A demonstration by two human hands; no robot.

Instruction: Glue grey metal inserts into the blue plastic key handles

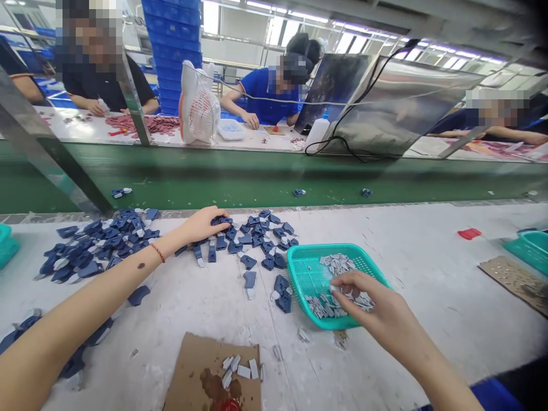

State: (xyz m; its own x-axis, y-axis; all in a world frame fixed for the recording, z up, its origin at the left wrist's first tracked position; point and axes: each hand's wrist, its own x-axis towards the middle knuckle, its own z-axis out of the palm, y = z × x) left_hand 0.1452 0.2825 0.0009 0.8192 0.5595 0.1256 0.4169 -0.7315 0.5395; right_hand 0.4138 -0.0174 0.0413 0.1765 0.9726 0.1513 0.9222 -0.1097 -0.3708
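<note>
My left hand (pixel 209 221) reaches out to a scatter of dark blue plastic pieces, its fingers closed round one blue plastic piece (pixel 221 220). Some of the pieces lying around it have pale grey tips. Over a teal plastic basket (pixel 302 268) is my right hand (pixel 372 297), its thumb and forefinger pinched on a small pale grey piece (pixel 333 287). The basket holds many similar grey pieces (pixel 338 263). Closer to me, several pale grey pieces (pixel 244 371) rest on a brown cardboard sheet (pixel 188 365) with a wet-looking brown stain and a red object (pixel 230 404).
A larger heap of blue pieces (pixel 92 248) lies at left. Beyond the table runs a green belt (pixel 240 182) carrying a few blue pieces. Co-workers sit across it. Metal posts (pixel 55 148) rise at left. At right are a red piece (pixel 470 234) and another cardboard sheet (pixel 514 279).
</note>
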